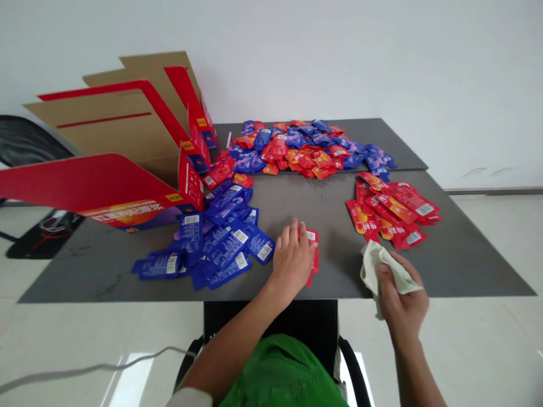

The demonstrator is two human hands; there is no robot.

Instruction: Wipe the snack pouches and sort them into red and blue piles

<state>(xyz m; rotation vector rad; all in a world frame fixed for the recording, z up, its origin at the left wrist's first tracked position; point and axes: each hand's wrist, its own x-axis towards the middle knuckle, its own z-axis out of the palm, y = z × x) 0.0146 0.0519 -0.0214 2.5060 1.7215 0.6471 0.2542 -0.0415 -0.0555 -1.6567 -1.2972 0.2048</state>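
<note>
Fingers of the left hand [293, 257] extend; those of the right hand [404, 295] curl. At the flat dark-grey table [284, 198], the right grips a pale soft cloth [373, 263], bunched seemingly for one palm; a flat red plastic sachet [315, 260] lies partly under the left, perhaps steadied.

Sachets, red [405, 209] and blue [223, 246]: flexible plastic-like film, printed, smooth, with a light gloss and creased faces. Carton [102, 121]: cardboard; inner face plain brown and matt, outer face printed red with a smooth, slight sheen. Counter [297, 198]: dark grey, smooth, matt, with faint scuffs. Cloth [372, 265]: pale soft fabric, matt, crumpled. Floor [487, 237]: glossy, reflective tile. Wall [424, 68]: smooth, matt white. Garment [280, 373]: green textured fabric, matt.
</note>
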